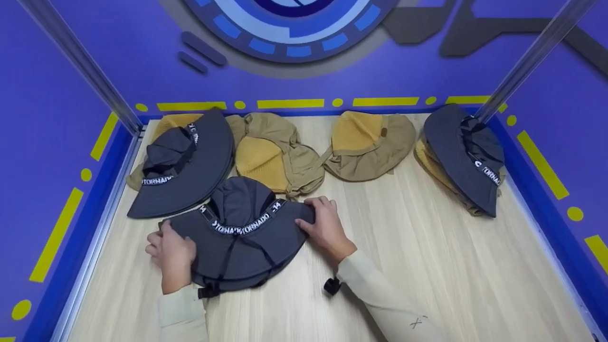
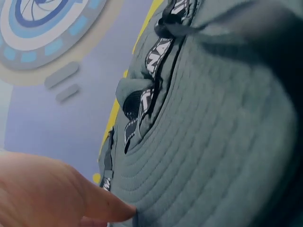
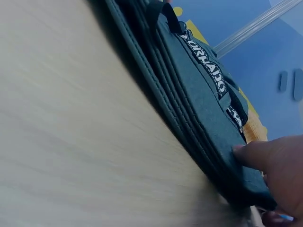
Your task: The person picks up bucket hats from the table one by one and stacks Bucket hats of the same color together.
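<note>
A dark grey wide-brimmed sun hat [image 1: 209, 249] with a white-lettered band lies at the front of the table, inside facing up. My left hand [image 1: 172, 254] grips the left end of its brim; in the left wrist view the thumb [image 2: 111, 205] presses on the stitched brim [image 2: 213, 132]. My right hand [image 1: 328, 230] pinches the right end, thumb on top, fingers mostly hidden beneath. From the right wrist, several brim layers show stacked under the top brim [image 3: 199, 104]. A chin cord hangs across the front of the brim.
Behind to the left lies another dark grey hat [image 1: 209, 175] over a tan one. Tan and mustard hats [image 1: 261, 161] sit at the back middle, with another tan hat [image 1: 370, 161] beside them. At right, a dark hat [image 1: 446, 152] rests on a tan one. Blue walls [image 1: 294, 88] enclose the table.
</note>
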The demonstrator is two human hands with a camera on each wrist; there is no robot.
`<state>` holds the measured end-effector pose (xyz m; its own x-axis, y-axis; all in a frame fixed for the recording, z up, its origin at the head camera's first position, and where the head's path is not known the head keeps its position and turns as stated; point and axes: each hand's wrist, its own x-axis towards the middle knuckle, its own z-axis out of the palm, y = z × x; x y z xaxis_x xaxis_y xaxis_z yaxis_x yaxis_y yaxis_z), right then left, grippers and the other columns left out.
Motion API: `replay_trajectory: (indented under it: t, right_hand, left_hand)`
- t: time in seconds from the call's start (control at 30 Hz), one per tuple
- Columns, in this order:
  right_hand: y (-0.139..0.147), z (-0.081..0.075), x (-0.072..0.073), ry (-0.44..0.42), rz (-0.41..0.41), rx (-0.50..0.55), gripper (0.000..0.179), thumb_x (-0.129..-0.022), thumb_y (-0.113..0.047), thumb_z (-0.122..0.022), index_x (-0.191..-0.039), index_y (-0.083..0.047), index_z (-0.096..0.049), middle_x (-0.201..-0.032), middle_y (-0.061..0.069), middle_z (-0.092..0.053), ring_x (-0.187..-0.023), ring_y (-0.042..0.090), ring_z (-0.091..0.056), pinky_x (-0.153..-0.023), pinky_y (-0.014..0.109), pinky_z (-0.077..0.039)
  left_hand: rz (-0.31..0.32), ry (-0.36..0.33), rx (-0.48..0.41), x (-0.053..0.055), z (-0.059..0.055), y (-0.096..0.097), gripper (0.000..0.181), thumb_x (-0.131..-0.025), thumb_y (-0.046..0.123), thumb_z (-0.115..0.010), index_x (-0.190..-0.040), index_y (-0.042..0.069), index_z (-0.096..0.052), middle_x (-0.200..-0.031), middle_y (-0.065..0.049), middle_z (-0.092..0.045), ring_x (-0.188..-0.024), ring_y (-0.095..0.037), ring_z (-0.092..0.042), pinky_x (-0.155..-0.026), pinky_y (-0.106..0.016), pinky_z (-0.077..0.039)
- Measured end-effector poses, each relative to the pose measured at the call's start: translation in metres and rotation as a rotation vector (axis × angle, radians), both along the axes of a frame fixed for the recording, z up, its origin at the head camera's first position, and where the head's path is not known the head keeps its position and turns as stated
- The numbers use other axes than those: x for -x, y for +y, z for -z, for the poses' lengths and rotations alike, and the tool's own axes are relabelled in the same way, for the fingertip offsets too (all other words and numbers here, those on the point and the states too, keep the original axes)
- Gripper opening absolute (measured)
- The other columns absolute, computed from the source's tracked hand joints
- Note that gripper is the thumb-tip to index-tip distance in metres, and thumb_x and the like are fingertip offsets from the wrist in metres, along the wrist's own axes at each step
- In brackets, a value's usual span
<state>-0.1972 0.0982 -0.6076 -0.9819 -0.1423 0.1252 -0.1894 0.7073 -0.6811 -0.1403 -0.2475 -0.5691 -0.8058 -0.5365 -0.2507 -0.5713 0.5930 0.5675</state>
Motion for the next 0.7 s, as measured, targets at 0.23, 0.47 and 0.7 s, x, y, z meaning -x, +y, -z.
replay_trajectory:
  t: [0.23, 0.47, 0.7]
  right_hand:
    - [0.014, -0.001, 0.002, 0.075, 0.000, 0.103, 0.049, -0.088, -0.035, -0.081, -0.128, -0.012, -0.068, -0.128, 0.006, -0.061, -0.110, 0.027, -0.047, -0.098, 0.042, -0.044]
    - [0.040, -0.006, 0.005, 0.181, 0.029, 0.161, 0.037, -0.090, -0.025, -0.079, -0.122, -0.007, -0.070, -0.130, 0.008, -0.062, -0.114, 0.030, -0.047, -0.097, 0.042, -0.042]
    - [0.082, -0.011, 0.019, 0.205, 0.106, 0.116, 0.030, -0.090, -0.018, -0.077, -0.117, -0.006, -0.071, -0.130, 0.014, -0.061, -0.118, 0.033, -0.047, -0.098, 0.045, -0.042]
  left_hand:
    - [0.359, 0.244, 0.212, 0.009, -0.007, 0.055, 0.061, -0.096, 0.025, -0.069, -0.151, 0.010, -0.045, -0.160, -0.028, -0.028, -0.147, -0.057, -0.019, -0.114, -0.074, -0.022]
    - [0.820, 0.090, 0.260, 0.004, 0.000, 0.115, 0.079, -0.092, 0.063, -0.063, -0.161, 0.039, -0.031, -0.173, -0.014, -0.008, -0.152, -0.061, 0.005, -0.112, -0.084, 0.002]
    - [0.833, -0.036, 0.285, -0.003, 0.012, 0.120, 0.080, -0.091, 0.066, -0.062, -0.160, 0.040, -0.032, -0.173, -0.016, -0.006, -0.151, -0.062, 0.009, -0.107, -0.088, 0.005]
